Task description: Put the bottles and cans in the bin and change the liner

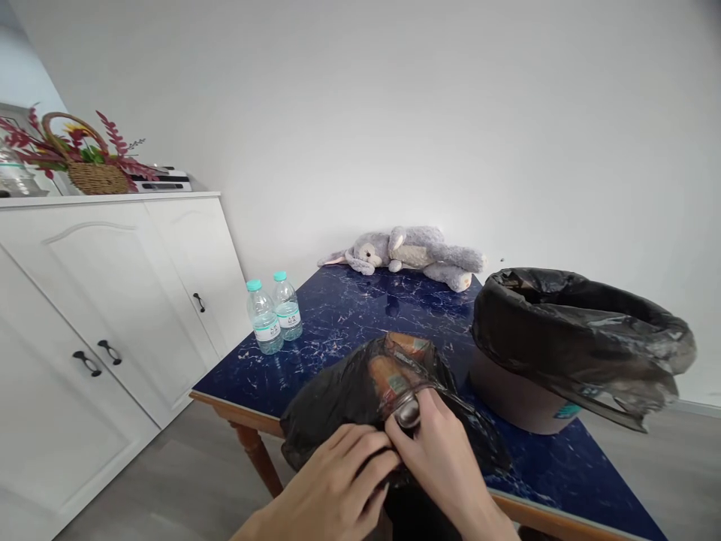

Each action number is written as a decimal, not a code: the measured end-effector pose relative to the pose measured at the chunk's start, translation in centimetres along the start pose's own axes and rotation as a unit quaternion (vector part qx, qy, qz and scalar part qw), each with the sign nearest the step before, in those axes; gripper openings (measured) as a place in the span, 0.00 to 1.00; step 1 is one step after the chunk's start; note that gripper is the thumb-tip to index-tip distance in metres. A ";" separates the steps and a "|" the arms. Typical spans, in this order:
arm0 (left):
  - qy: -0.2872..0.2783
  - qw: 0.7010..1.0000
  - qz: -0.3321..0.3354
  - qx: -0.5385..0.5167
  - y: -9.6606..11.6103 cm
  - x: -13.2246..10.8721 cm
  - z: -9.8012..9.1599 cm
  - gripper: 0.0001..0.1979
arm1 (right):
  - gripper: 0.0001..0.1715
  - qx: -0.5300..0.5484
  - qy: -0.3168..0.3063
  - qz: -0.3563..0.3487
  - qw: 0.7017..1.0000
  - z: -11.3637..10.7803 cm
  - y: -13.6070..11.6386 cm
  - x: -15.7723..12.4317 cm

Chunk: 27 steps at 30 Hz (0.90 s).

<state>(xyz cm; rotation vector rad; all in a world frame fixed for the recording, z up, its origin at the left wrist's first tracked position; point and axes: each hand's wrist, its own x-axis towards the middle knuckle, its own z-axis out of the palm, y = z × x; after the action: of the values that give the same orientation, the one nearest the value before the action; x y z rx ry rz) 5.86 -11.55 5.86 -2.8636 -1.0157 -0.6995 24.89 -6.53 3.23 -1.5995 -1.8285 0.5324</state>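
A filled black plastic bag (pixel 332 387) lies at the near edge of the blue table. Brown packaging (pixel 388 376) shows through its thin film, with a shiny silver round piece (pixel 406 412) close to my fingers. My left hand (pixel 343 477) has its fingers curled at the near side of the bag, gripping the plastic. Beside it, my right hand (pixel 442 451) is closed on the bag's gathered plastic, right next to the silver piece. Its fingertips are partly hidden.
To the right stands a bin (pixel 518 398) lined with a loose black bag. Two water bottles (pixel 267 323) stand at the left edge of the table (pixel 349 300). A grey plush rabbit (pixel 417 252) lies against the wall. White cabinets (pixel 101 300) are at left.
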 end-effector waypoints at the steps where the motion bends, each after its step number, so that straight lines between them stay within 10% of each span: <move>1: 0.020 1.000 -0.021 0.009 -0.3 -0.1 0.3 0.23 | 0.19 0.031 -0.001 0.005 1.000 -0.8 0.4 -0.8; 12: 0.055 0.989 -0.124 -0.065 -1.7 -1.3 0.1 0.38 | 0.41 0.295 -0.248 -0.035 0.922 -4.9 -0.5 -3.9; 20: 0.100 0.948 -0.237 0.188 -7.5 -5.7 -6.3 0.29 | 0.38 0.208 -0.257 0.041 0.943 -2.3 3.0 -3.2; 27: -0.091 0.869 -0.150 0.462 -12.0 -5.4 -9.3 0.36 | 0.25 0.162 -0.152 -0.009 0.975 0.1 2.3 -2.2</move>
<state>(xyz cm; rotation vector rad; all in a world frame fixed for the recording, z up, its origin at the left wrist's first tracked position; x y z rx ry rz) -8.87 -6.86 10.40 -1.9598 -1.3478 0.0965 26.63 -8.30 1.15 -1.3350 -1.8514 1.0561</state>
